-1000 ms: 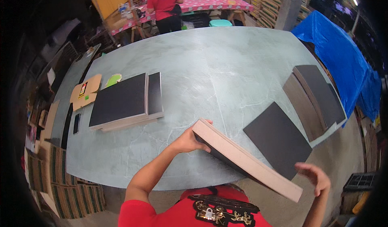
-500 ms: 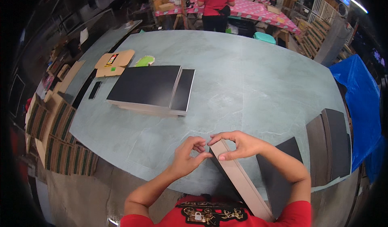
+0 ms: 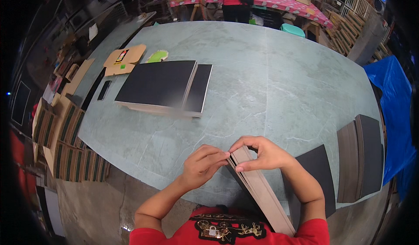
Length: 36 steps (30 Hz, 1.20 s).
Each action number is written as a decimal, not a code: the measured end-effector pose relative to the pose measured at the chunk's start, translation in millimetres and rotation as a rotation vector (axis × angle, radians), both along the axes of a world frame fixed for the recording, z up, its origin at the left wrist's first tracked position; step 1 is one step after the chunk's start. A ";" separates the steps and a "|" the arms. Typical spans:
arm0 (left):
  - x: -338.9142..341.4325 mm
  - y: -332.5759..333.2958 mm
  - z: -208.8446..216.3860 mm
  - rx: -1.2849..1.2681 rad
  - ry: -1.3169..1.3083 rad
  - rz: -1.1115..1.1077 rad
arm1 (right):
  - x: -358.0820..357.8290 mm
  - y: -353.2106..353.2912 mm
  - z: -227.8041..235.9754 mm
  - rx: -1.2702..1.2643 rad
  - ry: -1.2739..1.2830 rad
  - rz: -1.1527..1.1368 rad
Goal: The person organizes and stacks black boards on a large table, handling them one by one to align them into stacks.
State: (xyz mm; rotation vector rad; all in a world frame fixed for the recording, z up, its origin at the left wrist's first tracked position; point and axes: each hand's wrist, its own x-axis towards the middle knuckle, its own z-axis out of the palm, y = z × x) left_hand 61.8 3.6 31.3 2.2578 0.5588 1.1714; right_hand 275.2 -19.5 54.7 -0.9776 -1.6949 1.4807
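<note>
A thick stack of grey boards (image 3: 267, 199) stands on edge at the table's near side and slants toward my body. Black shows on its left face. My right hand (image 3: 267, 154) grips the far end, fingers over the top and thumb on the near side. At the far left corner, my left hand (image 3: 201, 165) pinches the edge of the outermost board, where a narrow gap opens between the sheets. Right of the stack lies a flat black board (image 3: 315, 170), partly hidden behind my right forearm.
Black-topped boards (image 3: 157, 85) lie piled at the table's left middle, near a phone (image 3: 104, 90), a flattened cardboard piece (image 3: 124, 60) and a green-and-white item (image 3: 158, 56). More boards (image 3: 369, 155) sit at the right edge beside a blue tarp (image 3: 390, 101). A person (image 3: 237, 0) stands beyond.
My left fingers have closed onto the stack's corner, where they were apart from it before. The boards have fanned slightly at that end. The view has shifted a little.
</note>
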 end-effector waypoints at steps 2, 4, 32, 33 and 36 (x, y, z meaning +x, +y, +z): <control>-2.0 -0.7 0.1 -0.023 0.004 -0.002 | 0.2 -1.0 5.0 -0.091 0.013 0.002; -2.6 -1.4 1.8 -0.065 0.007 -0.008 | -1.0 -0.5 4.1 -0.062 0.003 0.010; -6.3 -0.3 3.6 -0.573 -0.093 -0.175 | -1.8 -2.0 5.3 -0.027 -0.021 -0.005; -6.1 0.0 4.7 -0.521 -0.062 -0.161 | -1.8 -1.8 5.4 -0.030 -0.029 -0.004; -7.1 0.6 4.2 -0.480 -0.034 -0.146 | -1.9 -1.5 5.9 -0.035 -0.041 -0.002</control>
